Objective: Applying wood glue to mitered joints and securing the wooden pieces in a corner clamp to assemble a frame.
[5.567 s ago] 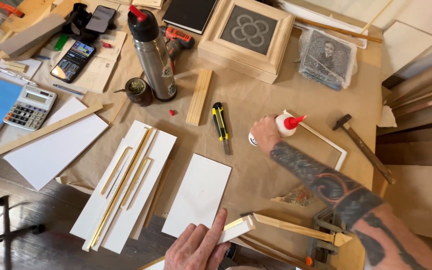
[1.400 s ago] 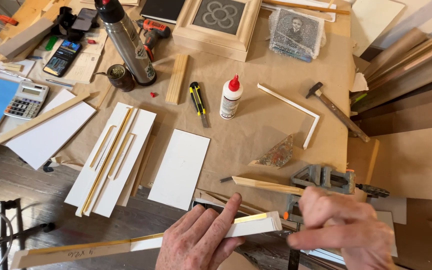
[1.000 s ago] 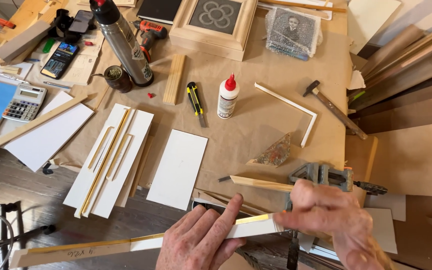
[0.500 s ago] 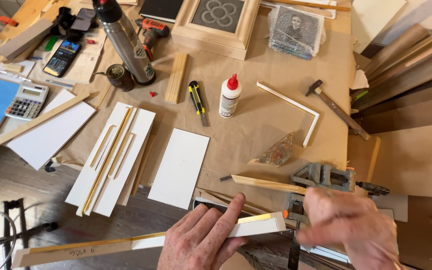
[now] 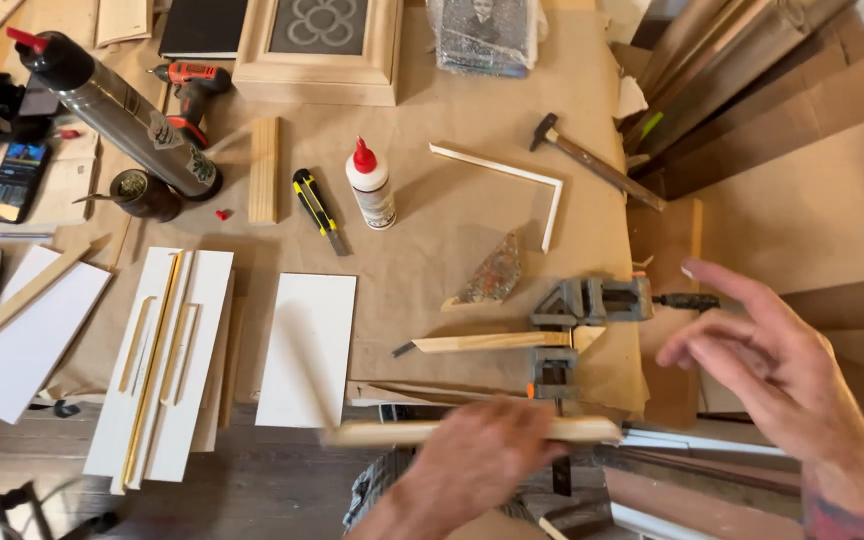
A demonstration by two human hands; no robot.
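gripping wood strip (image 5: 562, 430), l hand (image 5: 477, 465)

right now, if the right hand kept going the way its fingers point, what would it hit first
The right hand points left, so probably the grey corner clamp; the hand may be above it, depth is unclear.

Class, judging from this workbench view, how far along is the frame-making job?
Done: one mitred wooden strip sits in the grey corner clamp, and an L-shaped white corner piece lies joined. In hand: the left hand holds a blurred wooden moulding strip; the right hand is open. Left: the clamp's second slot looks unfilled.
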